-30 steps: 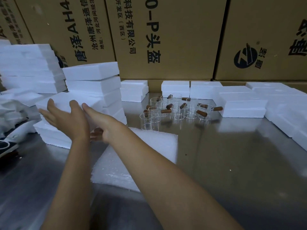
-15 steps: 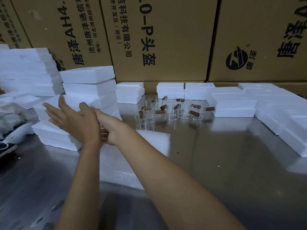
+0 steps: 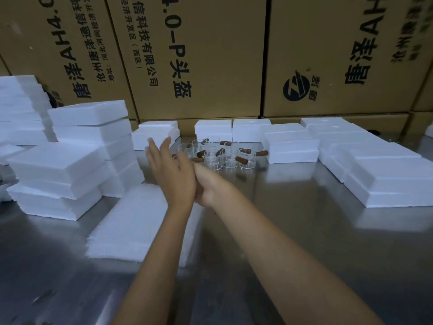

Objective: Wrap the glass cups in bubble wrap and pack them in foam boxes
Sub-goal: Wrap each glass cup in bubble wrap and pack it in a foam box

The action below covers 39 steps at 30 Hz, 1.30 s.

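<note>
Above the white wrap sheets (image 3: 140,228), left hand (image 3: 174,179) and right hand (image 3: 208,186) press together, fingers straight, gripping nothing; next, likely fetching a clear glass cup (image 3: 212,159).

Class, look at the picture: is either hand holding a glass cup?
No: the left hand and right hand press together, while the glass cups stand untouched beyond them.

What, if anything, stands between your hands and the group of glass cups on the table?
Nothing visible does. The left hand and right hand are pressed together above the table, just in front of the glass cups. The foam boxes flank the cups, not the path.
</note>
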Each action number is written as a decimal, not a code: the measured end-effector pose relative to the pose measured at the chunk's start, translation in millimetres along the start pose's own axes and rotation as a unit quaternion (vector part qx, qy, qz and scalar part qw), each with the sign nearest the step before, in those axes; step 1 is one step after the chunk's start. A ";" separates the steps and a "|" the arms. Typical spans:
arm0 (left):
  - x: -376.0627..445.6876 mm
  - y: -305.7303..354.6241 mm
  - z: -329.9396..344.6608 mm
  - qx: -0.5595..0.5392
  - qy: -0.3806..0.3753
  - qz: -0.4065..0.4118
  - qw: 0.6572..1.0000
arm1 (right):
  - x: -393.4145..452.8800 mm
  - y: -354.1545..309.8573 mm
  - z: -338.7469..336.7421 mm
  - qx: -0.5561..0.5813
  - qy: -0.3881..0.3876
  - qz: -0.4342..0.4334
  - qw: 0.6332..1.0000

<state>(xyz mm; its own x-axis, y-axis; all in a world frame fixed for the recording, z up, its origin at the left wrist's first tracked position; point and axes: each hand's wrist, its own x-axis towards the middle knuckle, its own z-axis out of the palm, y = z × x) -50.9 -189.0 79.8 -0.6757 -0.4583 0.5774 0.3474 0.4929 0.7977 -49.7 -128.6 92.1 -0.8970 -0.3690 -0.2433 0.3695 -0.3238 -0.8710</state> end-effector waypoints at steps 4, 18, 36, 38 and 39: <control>-47.1 15.0 60.6 -0.052 -0.123 -0.047 0.990 | -23.5 -2.7 -72.2 0.103 0.066 -0.058 0.991; -78.0 14.6 225.7 -0.047 -0.337 -0.151 0.928 | -28.2 -32.7 -291.0 -0.266 0.524 -0.201 0.783; -41.8 -12.2 291.5 -0.020 -0.357 -0.088 0.930 | 17.6 -65.5 -338.0 -0.432 0.541 -0.112 0.713; -42.1 -11.6 291.8 -0.012 -0.362 -0.086 0.928 | 19.6 -68.5 -339.0 -0.428 0.547 -0.097 0.713; -42.3 -11.2 291.4 -0.011 -0.365 -0.089 0.927 | 20.1 -69.1 -339.4 -0.425 0.549 -0.096 0.713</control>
<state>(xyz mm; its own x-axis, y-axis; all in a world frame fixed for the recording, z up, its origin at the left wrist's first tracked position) -215.7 40.4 -4.2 -0.9807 0.0950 0.1710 0.1954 0.4384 0.8773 -175.5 182.0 2.5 -0.7324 0.6675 0.1343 0.3526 0.5406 -0.7638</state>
